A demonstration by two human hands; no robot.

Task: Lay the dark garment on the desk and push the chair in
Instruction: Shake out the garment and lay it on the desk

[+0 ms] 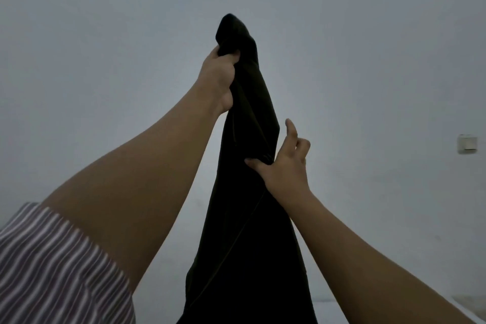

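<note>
The dark garment [247, 192] hangs long and narrow in front of a plain wall, from the upper middle of the view down past the bottom edge. My left hand [219, 79] is raised high and clenched around its bunched top end. Lower and to the right, my right hand [284, 163] pinches the garment's right edge between thumb and palm, with the index finger pointing up and the other fingers curled. A striped sleeve [52, 271] covers my left upper arm. Neither desk nor chair shows clearly.
A pale grey wall [105, 34] fills the background. A white wall switch [467, 143] sits at the right edge. A pale flat surface [326, 310] shows faintly along the bottom.
</note>
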